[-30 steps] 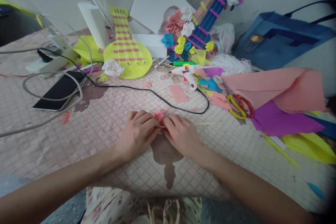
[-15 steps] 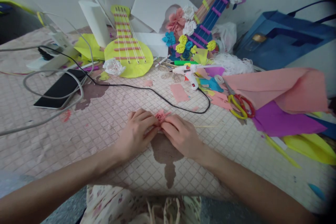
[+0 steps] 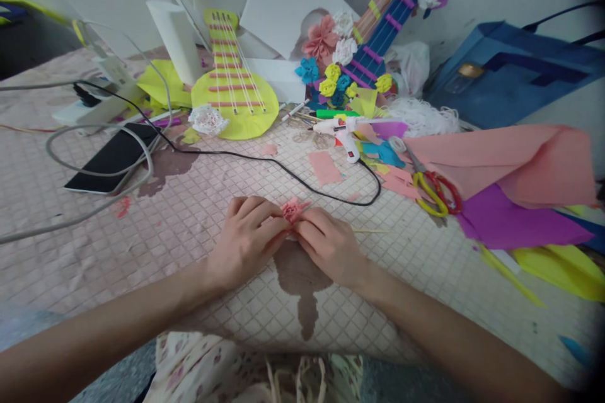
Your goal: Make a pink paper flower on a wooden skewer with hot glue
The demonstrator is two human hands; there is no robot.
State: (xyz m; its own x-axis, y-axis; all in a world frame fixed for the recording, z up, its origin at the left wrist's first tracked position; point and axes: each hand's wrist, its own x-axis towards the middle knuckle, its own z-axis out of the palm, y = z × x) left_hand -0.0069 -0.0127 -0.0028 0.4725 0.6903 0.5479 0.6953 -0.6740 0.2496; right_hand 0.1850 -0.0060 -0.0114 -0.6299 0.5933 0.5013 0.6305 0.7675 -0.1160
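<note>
A small pink crepe-paper flower [image 3: 292, 209] is held between my hands, low over the table [image 3: 227, 186]. The thumb and fingers of my left hand [image 3: 250, 230] pinch it from the left side. From the right, my right hand [image 3: 327, 240] pinches its base. My fingers hide the lower part of the flower. A thin wooden stick [image 3: 373, 230] lies to the right of my right hand. Beyond my hands is a flat piece of pink paper [image 3: 325, 167].
A white glue gun [image 3: 347, 138] lies ahead, its black cord [image 3: 250, 155] crossing the table. Scissors [image 3: 437, 194] and coloured paper sheets [image 3: 510, 157] are at right. A yellow paper guitar [image 3: 236, 91], a blue one [image 3: 373, 53] and a dark tablet [image 3: 113, 160] sit further back.
Both hands stay on the pink flower, with only slight finger movement. The whole view has shifted a little, so things appear slightly further right.
</note>
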